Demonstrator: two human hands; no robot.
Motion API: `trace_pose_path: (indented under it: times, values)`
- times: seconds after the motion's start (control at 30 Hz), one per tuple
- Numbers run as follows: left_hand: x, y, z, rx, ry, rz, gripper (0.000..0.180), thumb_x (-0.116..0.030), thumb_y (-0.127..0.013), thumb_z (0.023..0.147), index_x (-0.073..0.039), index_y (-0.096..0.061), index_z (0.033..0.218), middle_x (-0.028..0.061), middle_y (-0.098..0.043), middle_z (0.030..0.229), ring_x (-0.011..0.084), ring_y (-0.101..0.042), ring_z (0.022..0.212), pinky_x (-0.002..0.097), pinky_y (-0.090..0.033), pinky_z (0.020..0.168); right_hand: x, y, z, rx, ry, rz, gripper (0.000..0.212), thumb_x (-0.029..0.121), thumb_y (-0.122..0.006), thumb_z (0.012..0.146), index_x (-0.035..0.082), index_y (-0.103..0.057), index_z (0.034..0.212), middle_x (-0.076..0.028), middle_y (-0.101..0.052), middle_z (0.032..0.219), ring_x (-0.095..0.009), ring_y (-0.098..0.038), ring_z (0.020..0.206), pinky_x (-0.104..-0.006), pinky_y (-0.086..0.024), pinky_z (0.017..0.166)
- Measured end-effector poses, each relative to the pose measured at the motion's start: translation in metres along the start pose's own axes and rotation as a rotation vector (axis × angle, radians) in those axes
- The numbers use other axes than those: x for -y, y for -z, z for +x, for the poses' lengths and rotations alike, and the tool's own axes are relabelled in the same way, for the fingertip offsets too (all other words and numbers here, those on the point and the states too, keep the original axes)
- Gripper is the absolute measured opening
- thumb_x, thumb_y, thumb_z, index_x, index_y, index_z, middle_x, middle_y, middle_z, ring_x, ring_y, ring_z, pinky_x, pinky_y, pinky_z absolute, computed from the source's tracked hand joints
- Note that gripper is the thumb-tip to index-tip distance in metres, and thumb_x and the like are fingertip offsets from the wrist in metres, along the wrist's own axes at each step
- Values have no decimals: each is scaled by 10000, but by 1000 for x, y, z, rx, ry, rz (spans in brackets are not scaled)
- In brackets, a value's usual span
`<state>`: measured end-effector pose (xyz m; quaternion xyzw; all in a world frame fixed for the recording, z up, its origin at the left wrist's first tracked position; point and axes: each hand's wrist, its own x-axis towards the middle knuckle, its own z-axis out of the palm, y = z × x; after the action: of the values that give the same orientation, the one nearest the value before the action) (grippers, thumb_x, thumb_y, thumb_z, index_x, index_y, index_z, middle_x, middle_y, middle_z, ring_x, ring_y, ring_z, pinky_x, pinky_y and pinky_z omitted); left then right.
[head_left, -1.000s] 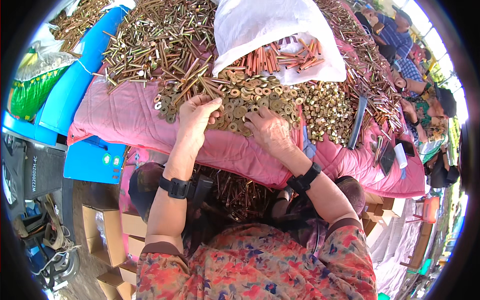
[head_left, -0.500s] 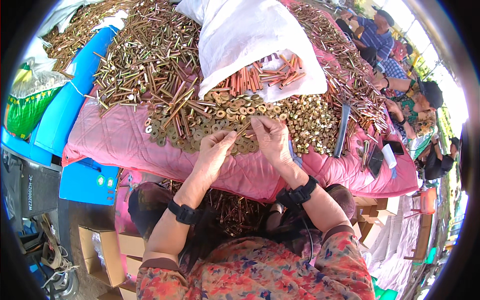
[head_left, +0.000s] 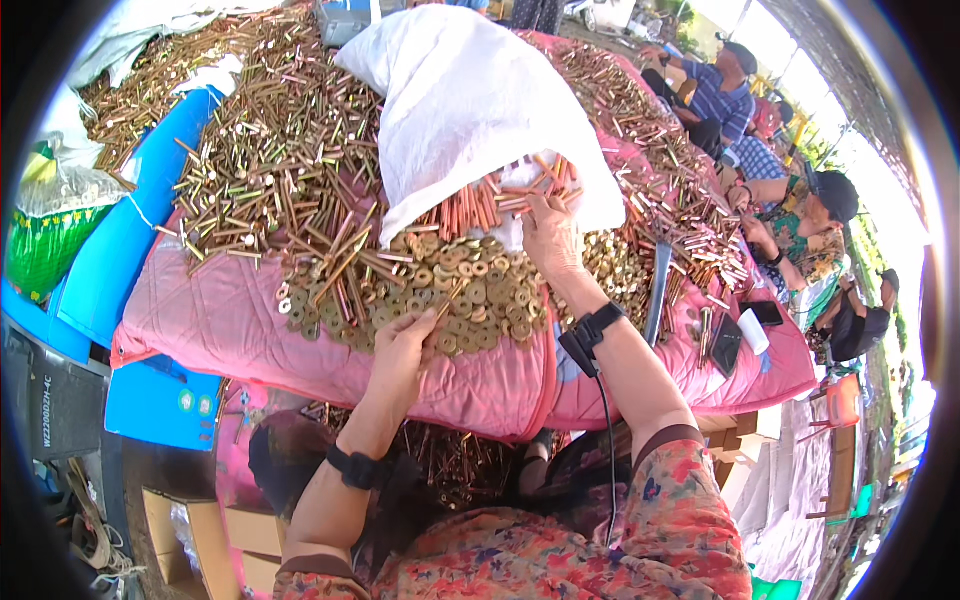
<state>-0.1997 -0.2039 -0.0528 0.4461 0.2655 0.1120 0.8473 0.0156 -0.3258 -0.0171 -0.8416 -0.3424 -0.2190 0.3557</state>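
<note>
1. My left grip (head_left: 403,345) is pinched, thumb against bent fingers, over the near edge of the washers (head_left: 482,312); a slim brass-coloured rod (head_left: 454,294) sticks out past the fingertips, pointing away from me.
2. My right grip (head_left: 553,245) is stretched farther out, its thumb and fingers drawn nearly together at the copper-coloured tubes (head_left: 452,214); I cannot tell whether it has hold of one.
3. Those tubes lie in a loose heap in the mouth of the white bag (head_left: 470,110), which faces me.
4. The washers spread just in front of the bag, with small brass-coloured nuts (head_left: 618,268) to their right, partly behind my right forearm.
5. Long bolts (head_left: 300,175) are heaped left of the bag, some lying over the washers.
6. Everything here rests on a pink quilt (head_left: 240,340); a long dark tool (head_left: 657,295) lies beside the nuts, and a white roll (head_left: 753,332) and a phone (head_left: 767,313) sit farther right.
7. Black bands circle both my wrists, a cable hanging from the right one.
</note>
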Motion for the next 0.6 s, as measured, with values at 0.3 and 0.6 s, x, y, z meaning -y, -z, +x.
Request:
trace_pose_path:
  times: [0.3, 0.6]
  values:
    - [-1, 6, -4, -1, -13, -66, 142, -146, -590, 861, -13, -608, 817, -30, -482, 591, 26, -351, 429, 187, -226, 386, -38, -39, 27, 403, -72, -554, 584, 39, -616, 714, 243, -516, 1252, -130, -314, 1416, -380, -388, 1223, -631, -175, 1027]
    - [1, -2, 3, -28, -51, 7, 130, -162, -628, 832, -45, -619, 777, -45, -484, 596, 30, -374, 461, 190, -256, 406, -46, -19, -3, 241, 24, -355, 380, 0, -550, 722, 121, -620, 1075, -173, -578, 1075, -347, -549, 995, -547, -227, 1049]
